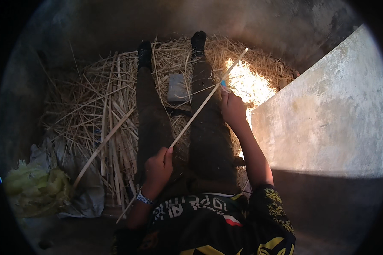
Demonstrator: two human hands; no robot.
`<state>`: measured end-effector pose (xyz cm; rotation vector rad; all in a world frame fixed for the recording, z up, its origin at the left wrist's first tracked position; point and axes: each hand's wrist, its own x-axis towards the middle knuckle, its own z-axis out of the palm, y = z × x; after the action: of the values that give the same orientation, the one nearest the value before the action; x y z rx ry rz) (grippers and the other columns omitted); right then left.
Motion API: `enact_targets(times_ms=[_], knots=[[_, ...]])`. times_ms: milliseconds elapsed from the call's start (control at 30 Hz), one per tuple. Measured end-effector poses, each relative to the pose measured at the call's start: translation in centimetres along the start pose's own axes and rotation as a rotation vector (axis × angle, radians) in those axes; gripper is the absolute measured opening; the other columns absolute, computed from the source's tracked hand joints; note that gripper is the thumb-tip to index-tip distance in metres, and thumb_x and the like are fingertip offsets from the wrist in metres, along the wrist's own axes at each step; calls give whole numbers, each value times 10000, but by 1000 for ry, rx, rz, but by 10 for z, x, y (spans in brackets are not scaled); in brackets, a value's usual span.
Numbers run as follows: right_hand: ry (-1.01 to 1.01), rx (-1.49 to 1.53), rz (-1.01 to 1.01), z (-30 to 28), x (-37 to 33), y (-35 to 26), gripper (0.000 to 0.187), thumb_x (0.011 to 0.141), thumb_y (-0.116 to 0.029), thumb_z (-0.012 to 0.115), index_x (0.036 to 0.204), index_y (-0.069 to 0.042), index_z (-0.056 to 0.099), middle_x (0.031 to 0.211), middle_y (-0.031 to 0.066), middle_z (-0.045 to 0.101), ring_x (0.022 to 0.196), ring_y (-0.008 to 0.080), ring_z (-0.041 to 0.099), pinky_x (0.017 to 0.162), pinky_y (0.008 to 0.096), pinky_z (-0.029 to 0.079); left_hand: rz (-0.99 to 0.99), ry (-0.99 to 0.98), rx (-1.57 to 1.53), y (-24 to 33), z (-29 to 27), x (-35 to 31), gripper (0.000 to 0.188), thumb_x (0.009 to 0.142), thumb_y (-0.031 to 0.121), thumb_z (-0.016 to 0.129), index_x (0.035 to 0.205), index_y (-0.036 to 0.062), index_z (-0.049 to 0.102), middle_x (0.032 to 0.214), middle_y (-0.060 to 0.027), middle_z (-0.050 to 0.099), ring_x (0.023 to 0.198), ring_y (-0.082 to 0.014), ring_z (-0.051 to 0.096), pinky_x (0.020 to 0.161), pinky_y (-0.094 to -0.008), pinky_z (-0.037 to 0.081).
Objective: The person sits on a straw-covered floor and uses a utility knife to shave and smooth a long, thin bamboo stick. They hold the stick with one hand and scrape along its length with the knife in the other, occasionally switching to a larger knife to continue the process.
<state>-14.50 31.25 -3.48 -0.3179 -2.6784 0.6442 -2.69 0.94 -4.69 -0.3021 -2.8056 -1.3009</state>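
A long, pale, thin stick (195, 113), like a split cane or bamboo strip, slants over my outstretched legs from lower left to upper right. My left hand (158, 166) is closed around its lower part, and the tail runs down past my wristwatch (145, 198). Farther up, my right hand (233, 109) is closed, its fingertips at the stick. A small blue-and-white thing (223, 83) shows there against the stick; whether it is a tool or a wrap on a finger I cannot tell.
Straw and shavings (234, 51) cover the floor around my legs (151, 110). A grey block (179, 87) lies between them. Several long sticks (115, 153) are heaped to the left, near a yellowish crumpled bundle (36, 187). A pale slab-like wall (327, 114) stands close on my right.
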Motion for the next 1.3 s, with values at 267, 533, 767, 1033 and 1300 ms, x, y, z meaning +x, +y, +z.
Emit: enact_targets(times_ms=[267, 533, 767, 1033, 1300], knots=[[-431, -140, -274, -7, -85, -56, 500, 1070, -470, 434, 889, -39, 611, 650, 221, 646, 610, 434, 658, 585, 535, 515, -5, 57, -21, -3, 4, 1, 232, 1031, 209, 609, 867, 46, 623, 642, -198, 589, 590, -384, 641, 497, -457, 438], [-174, -236, 11, -32, -2, 4, 632, 1084, -517, 344, 866, -13, 658, 698, 227, 681, 716, 434, 705, 655, 533, 549, 189, 152, 255, -2, -2, -15, 193, 1002, 197, 639, 857, 69, 634, 716, -159, 644, 608, -354, 656, 505, -448, 491], [-253, -190, -163, -50, -44, -28, 565, 1084, -489, 380, 845, -37, 622, 637, 212, 640, 646, 428, 668, 615, 542, 512, 99, 93, 88, 3, 2, -10, 220, 1006, 188, 635, 820, 71, 624, 653, -148, 601, 565, -340, 641, 480, -436, 457], [-216, -198, -91, -52, -43, -9, 559, 1087, -485, 368, 854, -44, 621, 608, 203, 627, 594, 431, 651, 570, 538, 509, 283, 148, 131, 3, 0, -11, 204, 1005, 190, 635, 836, 77, 644, 659, -155, 607, 570, -356, 645, 486, -443, 465], [-237, -180, -238, -46, -75, -22, 521, 1072, -497, 412, 892, -45, 599, 597, 184, 635, 560, 412, 653, 540, 523, 503, 162, 86, 92, 3, 2, -10, 217, 1008, 190, 633, 815, 90, 641, 649, -153, 598, 551, -342, 636, 473, -425, 458]])
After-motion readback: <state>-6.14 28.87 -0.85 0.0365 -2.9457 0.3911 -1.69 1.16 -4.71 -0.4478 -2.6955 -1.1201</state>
